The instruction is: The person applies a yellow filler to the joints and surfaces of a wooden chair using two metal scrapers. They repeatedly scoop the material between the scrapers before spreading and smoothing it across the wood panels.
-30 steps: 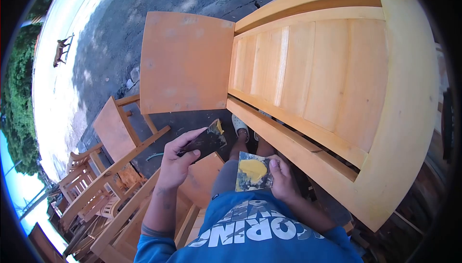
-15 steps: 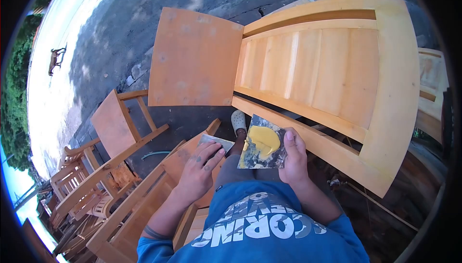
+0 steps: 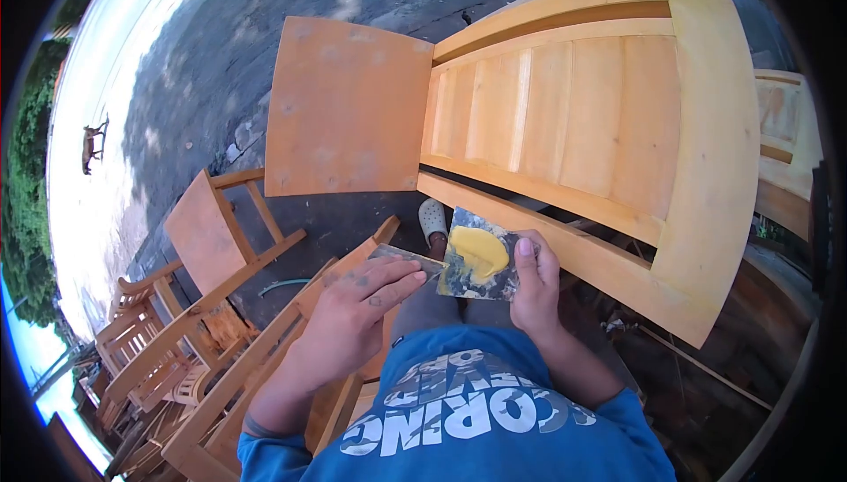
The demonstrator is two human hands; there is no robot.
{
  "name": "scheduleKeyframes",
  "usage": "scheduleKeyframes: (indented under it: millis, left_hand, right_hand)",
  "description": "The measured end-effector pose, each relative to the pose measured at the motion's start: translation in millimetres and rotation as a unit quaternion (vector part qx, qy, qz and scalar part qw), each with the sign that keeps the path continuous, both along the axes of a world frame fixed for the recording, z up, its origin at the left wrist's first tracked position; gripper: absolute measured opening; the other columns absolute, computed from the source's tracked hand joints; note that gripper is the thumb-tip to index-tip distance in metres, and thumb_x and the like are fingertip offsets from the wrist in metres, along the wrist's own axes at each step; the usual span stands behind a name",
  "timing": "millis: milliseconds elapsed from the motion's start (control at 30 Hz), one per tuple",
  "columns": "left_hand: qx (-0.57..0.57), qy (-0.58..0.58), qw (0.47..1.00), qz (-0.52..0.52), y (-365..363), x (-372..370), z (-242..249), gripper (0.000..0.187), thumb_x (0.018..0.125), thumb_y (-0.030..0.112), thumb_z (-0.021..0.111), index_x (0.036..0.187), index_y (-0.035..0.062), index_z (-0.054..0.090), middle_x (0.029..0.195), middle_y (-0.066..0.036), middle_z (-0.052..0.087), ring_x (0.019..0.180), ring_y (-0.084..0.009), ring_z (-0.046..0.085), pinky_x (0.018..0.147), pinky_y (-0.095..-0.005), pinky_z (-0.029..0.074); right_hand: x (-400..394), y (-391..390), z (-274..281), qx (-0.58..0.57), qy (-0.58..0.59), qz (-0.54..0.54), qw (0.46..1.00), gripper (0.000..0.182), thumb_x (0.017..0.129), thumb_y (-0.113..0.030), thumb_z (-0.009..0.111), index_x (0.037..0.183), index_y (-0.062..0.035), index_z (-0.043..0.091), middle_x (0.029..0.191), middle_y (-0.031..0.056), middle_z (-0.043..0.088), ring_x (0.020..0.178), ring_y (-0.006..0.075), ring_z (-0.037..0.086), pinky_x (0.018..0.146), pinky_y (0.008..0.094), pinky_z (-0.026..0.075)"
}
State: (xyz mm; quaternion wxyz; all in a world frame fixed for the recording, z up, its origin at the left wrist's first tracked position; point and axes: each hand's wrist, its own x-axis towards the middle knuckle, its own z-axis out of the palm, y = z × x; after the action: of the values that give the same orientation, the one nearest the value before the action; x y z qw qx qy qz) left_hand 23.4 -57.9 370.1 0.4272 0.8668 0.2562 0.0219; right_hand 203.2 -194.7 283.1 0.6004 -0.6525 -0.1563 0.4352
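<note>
Your right hand [image 3: 535, 292] sits just right of centre in the frame, fingers curled around a stained flat board [image 3: 481, 266] with the thumb pressed on its right edge; a mound of yellow putty [image 3: 478, 251] lies on the board's upper half. Your left hand [image 3: 353, 314], left of centre, pinches a thin flat scraper blade [image 3: 408, 258] under the extended fingers, and the blade's far end touches the board's left edge. Both hands hover above your lap, over grey shorts and a blue shirt [image 3: 468, 411] printed with white letters at the bottom of the frame.

You are outdoors on dark, cracked pavement [image 3: 221, 59] that fills the upper left, partly in shade. A large pale wooden door [image 3: 600, 120] with recessed panels lies flat across the upper right, its near rail running just above the board. A plain orange-brown panel [image 3: 348, 107] lies beside it at top centre. A small unfinished wooden chair [image 3: 212, 235] stands at centre left, with more wooden chairs stacked in the lower left corner. One light-coloured shoe [image 3: 433, 217] shows on the ground just above the scraper. At the far left edge, a sunlit road [image 3: 97, 85] carries a small four-legged animal [image 3: 91, 142].
</note>
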Motion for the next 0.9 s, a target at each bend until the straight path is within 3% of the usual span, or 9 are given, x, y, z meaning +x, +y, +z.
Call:
scheduleKeyframes:
  millis: [100,300,400,500,600,733,833,900]
  left_hand:
    - [0.118,0.010,0.992,-0.054,-6.0,15.8,4.5,0.047,0.065,-0.009,0.057,0.109,0.0051,0.064,0.113,-0.010,0.061,0.108,-0.0292,0.057,0.090,-0.0416,0.049]
    - [0.155,0.021,0.976,-0.148,-17.1,38.5,5.7,0.037,0.076,0.009,0.055,0.112,0.0001,0.061,0.114,-0.014,0.058,0.111,-0.0312,0.053,0.097,-0.0447,0.041]
    - [0.175,0.023,0.976,-0.128,-25.5,46.3,1.1,0.041,0.070,0.007,0.059,0.110,0.0026,0.062,0.113,-0.011,0.060,0.109,-0.0299,0.055,0.094,-0.0448,0.044]
    - [0.157,0.046,0.978,-0.131,-27.6,46.5,-0.4,0.042,0.068,0.004,0.061,0.111,0.0038,0.062,0.112,-0.011,0.060,0.109,-0.0288,0.055,0.094,-0.0432,0.045]
    - [0.032,0.046,0.990,-0.127,-18.8,33.5,-5.0,0.049,0.065,-0.006,0.059,0.113,0.0031,0.062,0.112,-0.012,0.060,0.107,-0.0298,0.056,0.094,-0.0401,0.044]
    - [-0.215,-0.012,0.974,0.068,1.0,8.2,-4.7,0.049,0.072,-0.015,0.045,0.116,-0.0003,0.059,0.116,-0.017,0.060,0.109,-0.0280,0.058,0.095,-0.0352,0.044]
    - [-0.272,-0.024,0.933,0.233,-12.7,-8.9,-19.7,0.048,0.075,-0.017,0.041,0.117,-0.0004,0.057,0.120,-0.017,0.059,0.114,-0.0279,0.056,0.097,-0.0329,0.041]
    - [-0.226,-0.067,0.941,0.244,-29.3,-5.3,-27.1,0.051,0.074,-0.018,0.041,0.119,-0.0001,0.056,0.120,-0.017,0.059,0.114,-0.0295,0.056,0.096,-0.0332,0.042]
  right_hand:
    - [3.6,-1.3,7.5,-0.023,0.019,0.042,0.999,0.032,0.102,-0.023,0.038,0.096,0.0023,0.056,0.082,0.0050,0.058,0.077,0.0086,0.049,0.071,0.0241,0.042]
    - [2.4,2.9,15.7,-0.034,-0.072,0.066,0.995,0.031,0.101,-0.023,0.039,0.096,0.0024,0.056,0.080,0.0079,0.058,0.076,0.0117,0.051,0.072,0.0264,0.043]
    - [1.4,2.4,14.8,-0.036,-0.078,0.073,0.994,0.030,0.101,-0.023,0.039,0.096,0.0025,0.055,0.080,0.0092,0.058,0.075,0.0129,0.052,0.071,0.0276,0.044]
    - [0.5,4.8,10.8,-0.037,-0.081,0.064,0.994,0.030,0.101,-0.022,0.039,0.097,0.0030,0.056,0.080,0.0094,0.059,0.075,0.0131,0.053,0.070,0.0285,0.045]
    - [-0.2,6.6,14.0,-0.063,-0.074,0.052,0.994,0.031,0.101,-0.023,0.039,0.097,0.0034,0.055,0.084,0.0088,0.060,0.079,0.0123,0.052,0.074,0.0278,0.044]
    - [-3.4,-3.9,-14.7,-0.044,0.075,-0.030,0.996,0.032,0.101,-0.025,0.039,0.098,0.0023,0.056,0.091,0.0078,0.059,0.085,0.0106,0.051,0.079,0.0258,0.043]
    - [-10.1,-4.3,-19.9,-0.010,0.217,-0.091,0.972,0.031,0.101,-0.026,0.040,0.100,0.0013,0.056,0.095,0.0071,0.058,0.088,0.0099,0.052,0.083,0.0250,0.042]
    - [-14.3,3.6,-11.9,0.003,0.260,-0.120,0.958,0.030,0.101,-0.026,0.041,0.101,0.0008,0.055,0.095,0.0066,0.058,0.088,0.0098,0.053,0.084,0.0249,0.043]
